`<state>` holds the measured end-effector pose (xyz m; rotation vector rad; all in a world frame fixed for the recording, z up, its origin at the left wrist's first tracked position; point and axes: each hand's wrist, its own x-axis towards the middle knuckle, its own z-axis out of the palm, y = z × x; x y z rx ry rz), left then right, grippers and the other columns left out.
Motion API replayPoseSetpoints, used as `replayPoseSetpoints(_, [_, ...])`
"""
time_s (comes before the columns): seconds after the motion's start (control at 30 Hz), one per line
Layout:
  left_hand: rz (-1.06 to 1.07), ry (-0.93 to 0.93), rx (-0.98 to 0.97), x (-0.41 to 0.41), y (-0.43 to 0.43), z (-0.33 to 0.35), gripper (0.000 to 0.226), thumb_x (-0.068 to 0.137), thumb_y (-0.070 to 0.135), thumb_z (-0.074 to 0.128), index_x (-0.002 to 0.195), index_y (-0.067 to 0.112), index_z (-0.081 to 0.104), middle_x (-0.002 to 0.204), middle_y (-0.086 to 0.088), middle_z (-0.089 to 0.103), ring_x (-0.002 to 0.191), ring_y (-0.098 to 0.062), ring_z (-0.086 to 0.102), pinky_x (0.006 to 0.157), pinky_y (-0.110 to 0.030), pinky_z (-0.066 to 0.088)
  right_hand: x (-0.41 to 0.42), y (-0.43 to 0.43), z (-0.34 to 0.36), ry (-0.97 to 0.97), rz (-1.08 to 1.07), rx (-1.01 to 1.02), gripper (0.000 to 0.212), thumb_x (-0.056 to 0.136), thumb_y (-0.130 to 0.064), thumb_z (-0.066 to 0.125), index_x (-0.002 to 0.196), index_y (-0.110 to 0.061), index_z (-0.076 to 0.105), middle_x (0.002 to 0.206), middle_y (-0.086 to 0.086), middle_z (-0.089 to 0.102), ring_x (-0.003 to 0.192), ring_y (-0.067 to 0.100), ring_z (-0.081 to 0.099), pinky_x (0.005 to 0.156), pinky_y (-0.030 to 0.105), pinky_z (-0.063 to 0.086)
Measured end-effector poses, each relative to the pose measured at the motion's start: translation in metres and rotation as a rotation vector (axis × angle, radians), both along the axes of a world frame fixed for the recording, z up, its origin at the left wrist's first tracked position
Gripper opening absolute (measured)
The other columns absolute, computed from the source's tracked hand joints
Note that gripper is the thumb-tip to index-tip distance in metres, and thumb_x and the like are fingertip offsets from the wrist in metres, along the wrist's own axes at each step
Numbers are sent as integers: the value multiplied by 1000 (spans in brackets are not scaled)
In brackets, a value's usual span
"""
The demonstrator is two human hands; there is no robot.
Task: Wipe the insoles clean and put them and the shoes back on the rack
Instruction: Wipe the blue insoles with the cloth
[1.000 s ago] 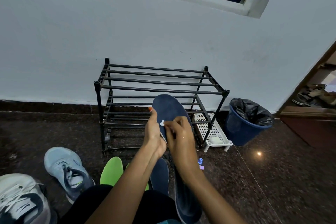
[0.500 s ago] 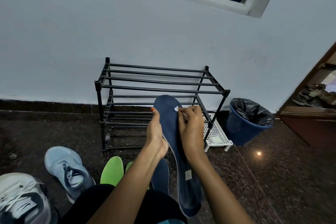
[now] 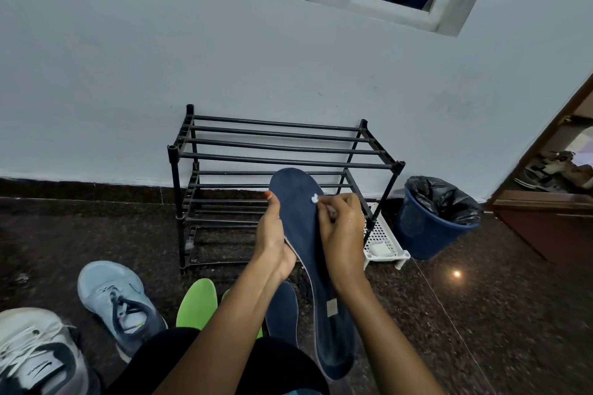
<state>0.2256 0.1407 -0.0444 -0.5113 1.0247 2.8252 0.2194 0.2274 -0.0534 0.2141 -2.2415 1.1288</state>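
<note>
One long navy insole [image 3: 305,253] is held up in the air before the rack [image 3: 282,151], rounded toe at twelve o'clock, cupped heel at six with a small grey label. Its face is matte and felt-like, with a pale foam rim along the edge. The left grip [image 3: 274,244] clasps its nine o'clock edge, thumb lying up the side. The right grip [image 3: 340,231], fingers curled, pinches a small white wad [image 3: 314,198] against the toe area. The rack is black tubing. On the speckled floor [image 3: 481,314] at six to seven o'clock lie a second navy insole [image 3: 282,311] and green insoles [image 3: 196,303] — smooth, oval-tipped.
</note>
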Motion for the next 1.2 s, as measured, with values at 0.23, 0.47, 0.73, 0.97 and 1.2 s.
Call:
replayPoseSetpoints(0.23, [6, 16, 47, -4, -5, -3, 51, 95, 50, 36, 96, 5, 61, 70, -8, 72, 63, -19, 68, 54, -24, 55, 9, -9, -4, 68, 52, 93, 12, 88, -3, 55, 93, -1, 65, 87, 0, 45, 77, 17, 51, 71, 25, 44])
replayPoseSetpoints(0.47, [-28, 41, 72, -5, -5, -4, 51, 96, 50, 34, 93, 6, 60, 67, -8, 72, 57, -18, 69, 48, -24, 55, 26, -8, -12, 78, 11, 215, 10, 84, -13, 61, 90, -12, 69, 85, 1, 52, 81, 18, 49, 72, 25, 42])
replayPoseSetpoints(0.73, [-103, 102, 24, -2, -8, -3, 46, 93, 48, 42, 96, 6, 62, 75, -9, 73, 66, -18, 71, 59, -26, 57, 17, 3, -3, -43, -42, 62, 12, 87, -9, 60, 94, -12, 68, 94, 1, 49, 94, 17, 48, 78, 7, 36])
replayPoseSetpoints(0.97, [-164, 207, -25, 7, 3, 5, 54, 80, 35, 58, 117, -4, 59, 88, -14, 70, 75, -20, 69, 66, -25, 57, 7, 3, 12, -32, -43, 14, 13, 87, -7, 59, 95, -8, 69, 91, 5, 52, 92, 21, 51, 76, 13, 37])
replayPoseSetpoints(1.2, [-201, 189, 80, 4, -3, -1, 69, 92, 62, 27, 101, 5, 65, 90, -13, 72, 79, -21, 71, 68, -29, 57, 8, 2, 7, -61, 1, 223, 23, 87, -9, 59, 108, -14, 67, 97, -1, 51, 94, 18, 48, 86, 25, 27])
